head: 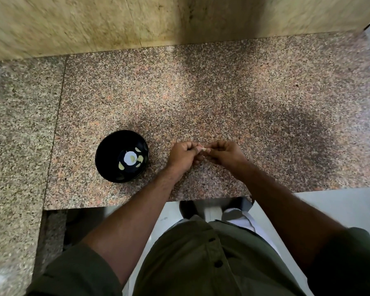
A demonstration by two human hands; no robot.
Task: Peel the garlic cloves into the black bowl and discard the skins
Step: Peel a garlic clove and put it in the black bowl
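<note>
I see my left hand (pixel 183 155) and right hand (pixel 224 153) pinching one garlic clove (pixel 203 149) between them, close to the counter's (pixel 222 92) near edge. Bare stone spreads beyond and right of them. The black bowl (pixel 107 154) (peeled cloves (pixel 139 159) inside) sits just left of my left hand.

We wear an olive-green button-front shirt (pixel 203 259) with dark round buttons (pixel 218 263) running down the middle; its short sleeves (pixel 77 272) end above the elbow at near left and near right; our forearms are bare, with no watch or rings showing; below the hem, pale trousers (pixel 241 217) show.
</note>
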